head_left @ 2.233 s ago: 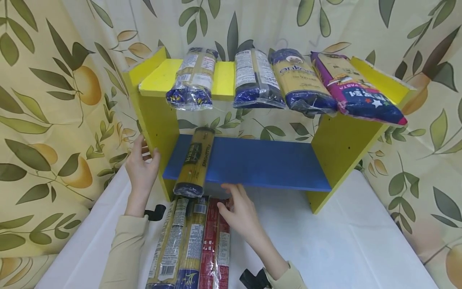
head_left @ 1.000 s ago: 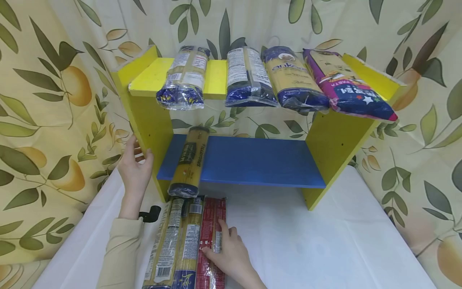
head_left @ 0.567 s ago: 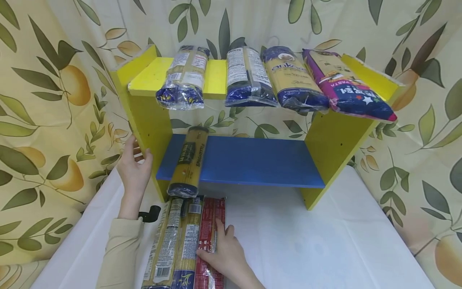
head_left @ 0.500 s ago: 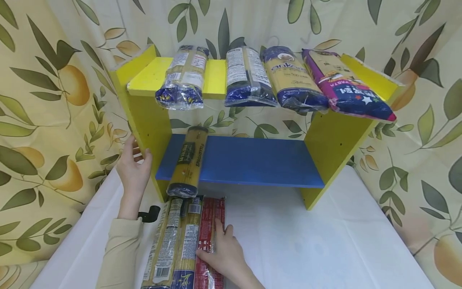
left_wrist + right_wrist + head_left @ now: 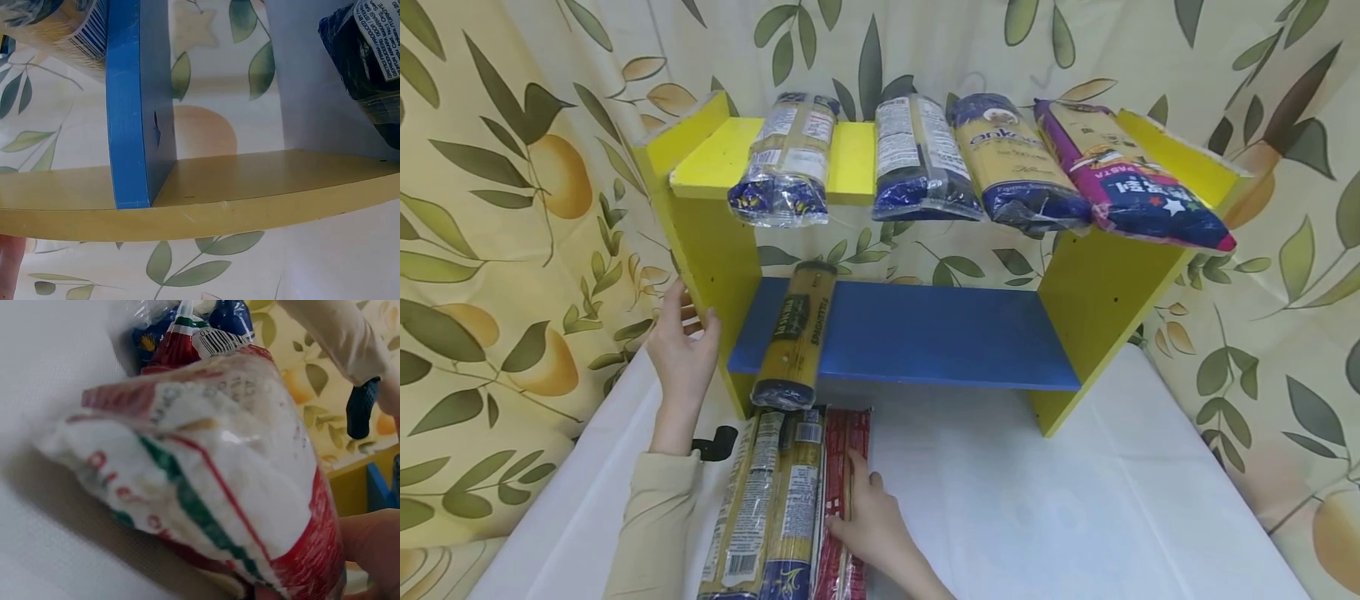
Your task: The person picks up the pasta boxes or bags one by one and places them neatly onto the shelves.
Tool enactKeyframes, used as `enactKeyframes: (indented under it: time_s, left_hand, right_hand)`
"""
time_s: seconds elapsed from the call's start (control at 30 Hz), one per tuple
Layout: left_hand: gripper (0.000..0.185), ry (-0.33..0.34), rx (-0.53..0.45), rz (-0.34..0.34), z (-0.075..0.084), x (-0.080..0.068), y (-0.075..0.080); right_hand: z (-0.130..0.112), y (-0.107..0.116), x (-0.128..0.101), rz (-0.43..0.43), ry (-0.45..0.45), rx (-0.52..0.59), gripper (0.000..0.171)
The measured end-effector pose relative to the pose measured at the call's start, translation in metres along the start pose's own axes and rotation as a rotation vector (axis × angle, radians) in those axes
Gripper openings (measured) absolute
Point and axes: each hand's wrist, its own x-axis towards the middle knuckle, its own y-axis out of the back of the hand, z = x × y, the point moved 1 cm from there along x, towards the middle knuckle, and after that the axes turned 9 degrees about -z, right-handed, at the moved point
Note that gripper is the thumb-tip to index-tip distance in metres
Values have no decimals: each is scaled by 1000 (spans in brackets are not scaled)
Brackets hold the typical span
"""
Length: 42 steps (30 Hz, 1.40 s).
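Note:
My right hand point(image 5: 874, 518) grips a red pasta packet point(image 5: 835, 492) lying at the right of a row in front of the shelf. In the right wrist view the packet point(image 5: 237, 456) shows a crinkled end with white, green and red bands, tipped up on its side, and a thumb lies along it. My left hand point(image 5: 683, 354) is at the outer face of the shelf's yellow left side panel point(image 5: 711, 275), its fingers loosely bent and the thumb near the front edge. Only a bit of a finger point(image 5: 9, 265) shows beside that panel in the left wrist view.
Two yellow pasta packets point(image 5: 793, 492) lie left of the red one. A spaghetti pack point(image 5: 797, 333) rests on the blue shelf board point(image 5: 940, 333), its end jutting over the front. Several pasta bags, including a purple one point(image 5: 1135, 175), lie along the yellow top point(image 5: 853, 158).
The right hand has come down from near the blue board's front edge onto the red packet and taken hold of it. The packet has tilted, baring a white edge. The left hand stays put.

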Motion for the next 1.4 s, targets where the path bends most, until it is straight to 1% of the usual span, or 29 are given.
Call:
enactKeyframes:
  time_s: [0.17,0.33,0.5,0.77,0.93,1.17,1.27,1.4]
  left_hand:
    - [42,8,-4,6,2,1,2]
    - [41,-3,-1,-4,1,1,1]
    - [42,-6,-1,-17,-1,0,0]
    - [43,-18,0,-7,-1,0,1]
    - [43,-18,5,-5,-1,1,1]
    - [42,-16,8,-7,-1,0,1]
    - [42,-17,1,-8,0,0,1]
    - [43,-20,-7,-7,1,0,1]
  right_hand:
    - [5,-1,1,19,37,44,89]
    - [9,-3,-2,77,73,101,81]
    - [12,-3,-9,111,84,175,76]
    - [11,5,-19,122,78,228,75]
    - [5,15,-28,104,85,250,74]
    - [-6,26,-45,31,88,306,72]
    - [-11,32,-52,-3,87,353,72]
    - [-18,40,-61,-21,94,416,71]
